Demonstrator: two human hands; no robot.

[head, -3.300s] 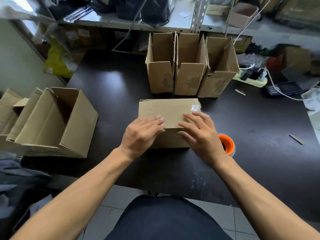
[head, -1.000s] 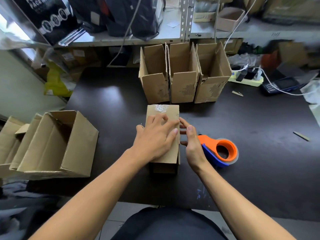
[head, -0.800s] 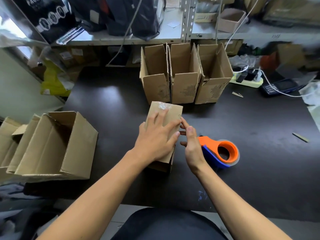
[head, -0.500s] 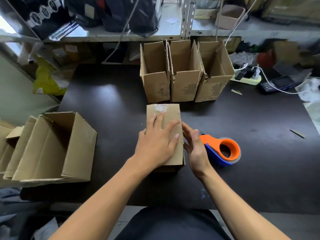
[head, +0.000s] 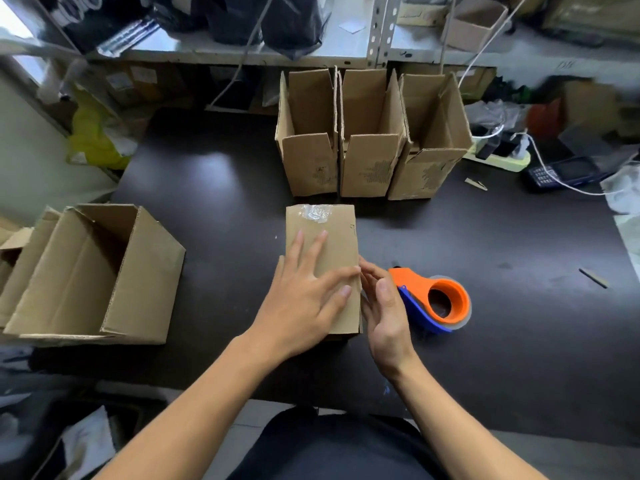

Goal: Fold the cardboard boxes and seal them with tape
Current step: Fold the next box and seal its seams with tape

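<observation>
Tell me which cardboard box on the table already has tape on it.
The closed box under the left hand: clear tape shows at its far end. The three upright boxes behind it stand open.

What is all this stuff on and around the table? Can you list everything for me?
Sealed box: one, brown, table centre, clear tape at its far end.
Open boxes: three, brown, upright in a row behind it.
Large open box: one, brown, on its side at the left table edge.
Tape dispenser: one, orange and blue, on the table right of the sealed box.
Table: one, black.
Power strip: one, pale, far right.
Handset: one, dark, far right, white cable beside it.
Shelf: one, grey metal, behind the table.
Left hand: flat on the sealed box.
Right hand: against the box's right side.
</observation>
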